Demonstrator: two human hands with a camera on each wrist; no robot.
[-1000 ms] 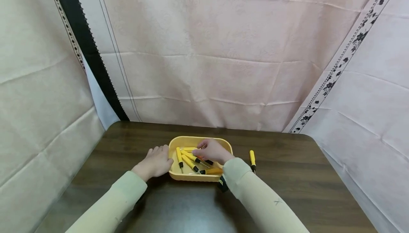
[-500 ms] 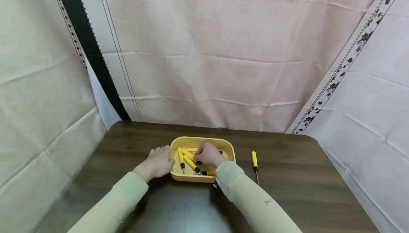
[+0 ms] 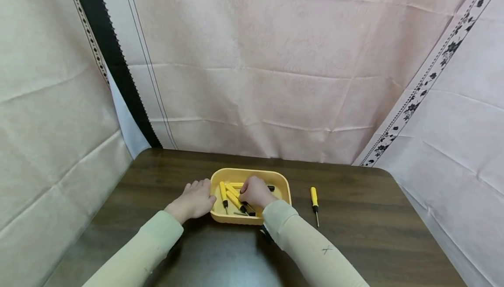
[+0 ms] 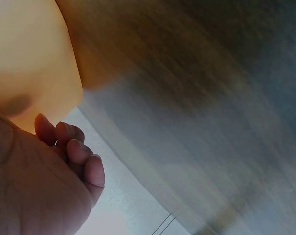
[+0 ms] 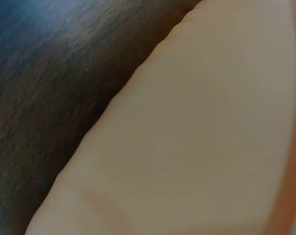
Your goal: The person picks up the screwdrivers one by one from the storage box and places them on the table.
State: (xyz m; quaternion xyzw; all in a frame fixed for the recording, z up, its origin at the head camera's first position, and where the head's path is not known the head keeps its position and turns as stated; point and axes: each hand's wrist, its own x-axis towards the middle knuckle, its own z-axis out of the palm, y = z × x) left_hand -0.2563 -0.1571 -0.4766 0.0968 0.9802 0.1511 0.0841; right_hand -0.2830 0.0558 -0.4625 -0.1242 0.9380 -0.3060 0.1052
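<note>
A yellow plastic basket (image 3: pixel 236 220) stands on the table, holding several screwdrivers with yellow handles and black collars, such as the screwdriver (image 3: pixel 223 194) at its left. My left hand (image 3: pixel 192 200) holds the basket's left rim, its thumb over the edge. In the left wrist view its fingers (image 4: pixel 91 169) curl loosely beside the translucent basket wall (image 4: pixel 35 44). My right hand (image 3: pixel 257 192) reaches into the basket among the screwdrivers, fingers bent down. Its fingertips are mostly hidden, so any grasp is unclear. The right wrist view shows mostly the basket's outer wall (image 5: pixel 196 122).
A single yellow-handled screwdriver (image 3: pixel 314 197) lies on the brown wooden table (image 3: pixel 366 217) to the right of the basket. A dark object (image 3: pixel 266 234) shows under the right sleeve. Pale cloth (image 3: pixel 256 59) hangs behind the table and at both sides.
My right hand has lowered deeper among the screwdrivers, and its forearm has shifted left, uncovering more of the lone screwdriver. My left hand stays at the basket's rim.
</note>
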